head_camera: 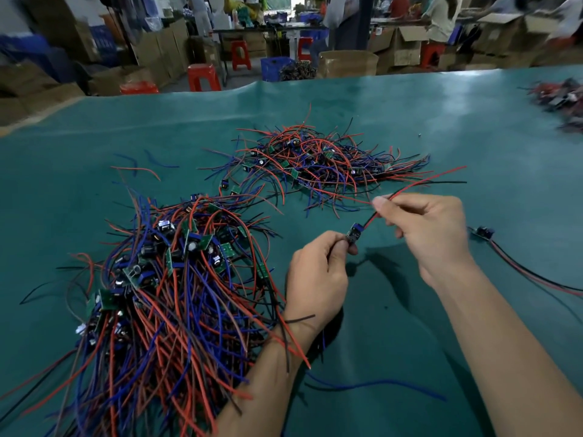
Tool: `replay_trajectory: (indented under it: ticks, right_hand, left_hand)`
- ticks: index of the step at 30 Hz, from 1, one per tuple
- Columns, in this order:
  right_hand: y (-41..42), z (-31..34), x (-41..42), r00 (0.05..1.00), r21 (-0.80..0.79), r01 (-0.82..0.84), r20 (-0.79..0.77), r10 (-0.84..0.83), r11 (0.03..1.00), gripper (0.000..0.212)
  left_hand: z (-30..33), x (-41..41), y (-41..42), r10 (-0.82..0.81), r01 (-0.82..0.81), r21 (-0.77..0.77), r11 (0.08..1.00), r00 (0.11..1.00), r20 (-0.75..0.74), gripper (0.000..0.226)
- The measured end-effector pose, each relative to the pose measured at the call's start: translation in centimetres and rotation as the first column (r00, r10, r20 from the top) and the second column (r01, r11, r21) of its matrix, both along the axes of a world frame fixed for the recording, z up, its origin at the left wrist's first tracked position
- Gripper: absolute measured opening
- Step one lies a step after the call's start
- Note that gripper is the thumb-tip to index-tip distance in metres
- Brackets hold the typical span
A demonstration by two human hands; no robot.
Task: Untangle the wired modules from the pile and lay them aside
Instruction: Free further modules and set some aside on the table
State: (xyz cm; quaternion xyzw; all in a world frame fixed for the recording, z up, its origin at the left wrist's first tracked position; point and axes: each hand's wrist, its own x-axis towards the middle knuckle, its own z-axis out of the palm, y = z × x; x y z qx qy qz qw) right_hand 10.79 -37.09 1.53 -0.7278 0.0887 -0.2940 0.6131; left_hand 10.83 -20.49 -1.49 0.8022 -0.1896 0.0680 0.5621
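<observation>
Left hand [315, 279] on module [352, 234], wires [410, 187] slanting up-right.

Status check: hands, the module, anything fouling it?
Left hand pinches module. Right hand pinches its red and black wires, drawn out right. Module held above mat, apart from both piles. Loose wires drape left wrist.

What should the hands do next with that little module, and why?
Probably lay it on the right beside the module already set aside. The left hand pinches the held module, the right hand pinches its red and black wires, which look free of the pile.
</observation>
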Motion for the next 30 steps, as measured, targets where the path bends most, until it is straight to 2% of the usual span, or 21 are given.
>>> replay_trajectory:
  ticks: [3, 6, 9, 11, 12, 14, 15, 17, 18, 20, 24, 27, 29, 30]
  right_hand:
    - [-1.5, 0.4, -0.2, 0.985, 0.065, 0.151, 0.075, -0.155, 0.986, 0.023]
    - [-2.9, 0.6, -0.3, 0.934, 0.164, 0.321, 0.109, -0.341, 0.933, 0.007]
    - [-3.9, 0.5, -0.4, 0.880, 0.318, 0.434, 0.050, -0.472, 0.843, 0.009]
    - [-4.0, 0.4, -0.3, 0.873, 0.322, 0.473, -0.042, -0.486, 0.820, 0.018]
    - [-3.6, 0.4, -0.3, 0.899, 0.287, 0.435, -0.097, -0.426, 0.853, 0.021]
    - [-1.7, 0.3, -0.1, 0.971, 0.195, 0.178, -0.197, -0.139, 0.964, 0.022]
    - [-0.3, 0.2, -0.2, 0.969, 0.148, -0.005, -0.244, 0.042, 0.989, 0.024]
    - [2.4, -0.3, -0.4, 0.913, 0.051, -0.285, -0.289, 0.288, 0.957, 0.024]
    - [3.2, -0.7, -0.4, 0.909, -0.006, -0.336, -0.265, 0.323, 0.942, 0.016]
    - [3.8, -1.0, -0.3, 0.936, -0.051, -0.316, -0.179, 0.303, 0.947, 0.004]
    - [2.4, 0.1, -0.4, 0.992, 0.086, -0.119, -0.025, 0.121, 0.989, 0.014]
    - [1.4, 2.7, -1.4, 0.991, 0.164, -0.003, 0.134, -0.019, 0.986, 0.011]
    - [1.4, 5.4, -2.8, 0.964, 0.178, 0.010, 0.258, -0.056, 0.984, 0.011]
    - [1.6, 6.9, -3.0, 0.949, 0.152, -0.029, 0.316, -0.020, 0.988, 0.011]
  left_hand:
    - [0.0, -0.1, 0.0, 0.002, -0.002, 0.023, 1.000, 1.000, 0.003, 0.022]
    - [-0.2, -0.2, -0.1, 0.019, -0.020, 0.067, 0.998, 1.000, 0.010, 0.021]
    - [-0.3, 0.0, -0.1, 0.085, -0.085, 0.036, 0.996, 0.996, 0.007, 0.020]
    - [-0.4, 0.3, -0.1, 0.138, -0.138, -0.029, 0.990, 0.990, -0.009, 0.019]
    - [-0.4, 0.4, -0.2, 0.152, -0.153, -0.052, 0.987, 0.988, -0.015, 0.018]
    - [-0.3, 0.4, -0.2, 0.170, -0.171, -0.077, 0.982, 0.985, -0.024, 0.016]
    - [-0.3, 0.4, -0.2, 0.174, -0.176, -0.088, 0.980, 0.984, -0.027, 0.015]
    - [-0.3, 0.4, -0.1, 0.168, -0.170, -0.097, 0.981, 0.985, -0.022, 0.014]
    - [-0.4, 0.5, 0.0, 0.160, -0.161, -0.090, 0.983, 0.987, -0.017, 0.013]
    - [-0.4, 0.5, 0.0, 0.134, -0.135, -0.075, 0.988, 0.991, -0.019, 0.014]
    - [-0.5, 0.1, -0.2, 0.036, -0.036, -0.029, 0.999, 0.999, -0.005, 0.019]
    - [-0.4, -0.1, -0.2, -0.008, 0.008, -0.008, 1.000, 1.000, 0.005, 0.019]
    - [-0.3, -0.3, -0.1, -0.007, 0.007, -0.004, 1.000, 1.000, 0.008, 0.020]
    - [-0.3, -0.2, -0.1, 0.007, -0.007, 0.008, 1.000, 1.000, 0.004, 0.021]
